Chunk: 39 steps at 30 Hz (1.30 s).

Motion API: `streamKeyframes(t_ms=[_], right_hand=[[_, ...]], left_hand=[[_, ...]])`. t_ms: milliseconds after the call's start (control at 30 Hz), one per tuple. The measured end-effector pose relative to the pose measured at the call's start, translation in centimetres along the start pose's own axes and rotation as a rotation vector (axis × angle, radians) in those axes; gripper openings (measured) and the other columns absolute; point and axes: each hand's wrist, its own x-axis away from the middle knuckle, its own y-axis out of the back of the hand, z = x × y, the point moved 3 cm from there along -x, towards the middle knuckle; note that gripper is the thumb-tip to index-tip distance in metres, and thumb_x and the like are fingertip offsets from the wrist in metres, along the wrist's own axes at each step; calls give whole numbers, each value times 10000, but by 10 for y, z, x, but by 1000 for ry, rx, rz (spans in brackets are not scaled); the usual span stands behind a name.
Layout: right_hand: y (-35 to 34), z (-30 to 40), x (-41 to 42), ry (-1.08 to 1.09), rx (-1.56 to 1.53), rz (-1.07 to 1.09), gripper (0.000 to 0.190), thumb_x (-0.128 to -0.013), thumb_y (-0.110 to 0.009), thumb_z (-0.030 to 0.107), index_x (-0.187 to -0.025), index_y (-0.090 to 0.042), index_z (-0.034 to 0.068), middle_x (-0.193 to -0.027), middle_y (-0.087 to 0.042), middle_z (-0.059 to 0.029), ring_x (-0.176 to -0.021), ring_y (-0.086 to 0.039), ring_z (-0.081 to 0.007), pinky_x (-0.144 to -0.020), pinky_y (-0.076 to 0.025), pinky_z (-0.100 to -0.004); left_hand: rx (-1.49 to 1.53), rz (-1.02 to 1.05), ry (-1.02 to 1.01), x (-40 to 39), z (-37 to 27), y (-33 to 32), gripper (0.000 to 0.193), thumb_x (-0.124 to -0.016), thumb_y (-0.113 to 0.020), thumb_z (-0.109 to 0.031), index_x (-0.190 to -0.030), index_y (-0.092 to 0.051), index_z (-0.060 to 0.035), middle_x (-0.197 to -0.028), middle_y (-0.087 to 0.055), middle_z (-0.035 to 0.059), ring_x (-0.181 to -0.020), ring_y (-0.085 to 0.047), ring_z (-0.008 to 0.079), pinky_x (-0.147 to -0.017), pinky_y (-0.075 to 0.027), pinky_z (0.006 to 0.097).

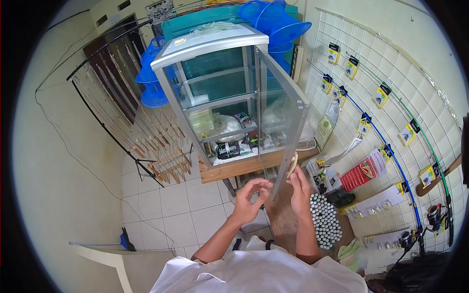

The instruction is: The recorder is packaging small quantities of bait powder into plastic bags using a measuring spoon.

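An aluminium-framed glass display cabinet (212, 55) stands on a wooden table (220, 172), its hinged glass door (280, 110) swung out towards me. My right hand (301, 190) is at the door's outer edge, its fingertips at a cream-coloured roll, apparently tape (293, 164); how firmly they grip it cannot be told. On the other side of the door's lower part is my left hand (251, 199), fingers curled and apart, holding no visible object. Inside the cabinet, glass shelves and packets lie behind the frame, with a black packet (228, 150) low at the front.
Fishing rods (388, 146) and small hanging packs line a white wire grid (359, 40) on the right. Many small capped containers (325, 219) stand below it. Blue mesh traps (155, 77) hang beside the cabinet. A black rod rack (106, 128) stands at the left.
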Motion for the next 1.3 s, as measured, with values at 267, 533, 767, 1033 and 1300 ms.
streamKeyframes(t_ms=[267, 533, 767, 1033, 1300], right_hand=[[-51, -22, 10, -109, 63, 201, 329, -1016, -459, 199, -1218, -589, -25, -1159, -625, -82, -1066, -568, -146, -917, -429, -282], [-132, -29, -14, 87, 155, 376, 297, -1002, -512, 183, -1082, -610, -86, -1049, -615, -130, -959, -578, -208, -861, -438, -292], [-211, -39, -46, 108, 154, 472, 324, -996, -519, 193, -1178, -606, -61, -1079, -620, -126, -953, -599, -202, -861, -453, -288], [-256, -63, -73, 24, 242, 549, 428, -1018, -469, 192, -1366, -480, -57, -1341, -544, -150, -1204, -541, -207, -1024, -402, -301], [-222, -72, -59, -58, 276, 439, 470, -1016, -489, 257, -1401, -465, -11, -1406, -494, -180, -1282, -480, -215, -1060, -369, -310]], left_hand=[[-120, -76, -1, 4, -4, 35, 305, -892, -627, -8, -1193, -583, 8, -1118, -638, 110, -1056, -610, 192, -943, -477, 347], [-403, -356, -72, -3, -6, 106, 243, -857, -634, 8, -1097, -652, 39, -1026, -654, 118, -963, -617, 184, -848, -488, 303], [-415, -468, -144, -36, -3, 168, 381, -837, -626, 28, -1216, -592, 8, -1127, -589, 117, -1045, -583, 196, -885, -493, 318], [-366, -402, -120, -64, 7, 211, 534, -841, -605, 44, -1359, -497, -18, -1360, -510, 148, -1268, -491, 242, -1026, -419, 376], [-327, -362, -87, -58, 34, 211, 555, -826, -595, 58, -1359, -462, -19, -1457, -435, 157, -1350, -428, 281, -1069, -382, 404]])
